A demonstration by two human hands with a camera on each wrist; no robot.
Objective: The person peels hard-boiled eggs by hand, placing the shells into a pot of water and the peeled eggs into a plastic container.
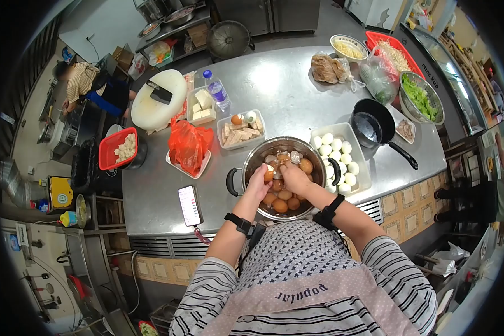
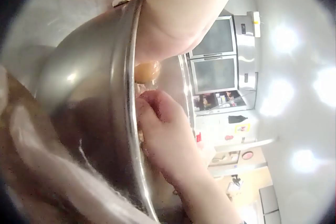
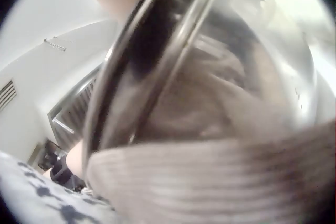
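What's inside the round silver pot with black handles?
Many brown oval eggs, with the person's left hand and right hand among them. Hands and upper eggs cover whatever lies beneath.

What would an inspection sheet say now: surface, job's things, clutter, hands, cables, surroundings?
Surface: shiny steel table.
Job's things: brown eggs in a steel pot; white eggs in the tray at its right.
Clutter: phone, red bag, bottle, black saucepan.
Hands: left hand holds a brown egg with a white patch; right hand is in the pot, grip unclear.
Cables: dark cord at the wall socket.
Surroundings: another person at far left.
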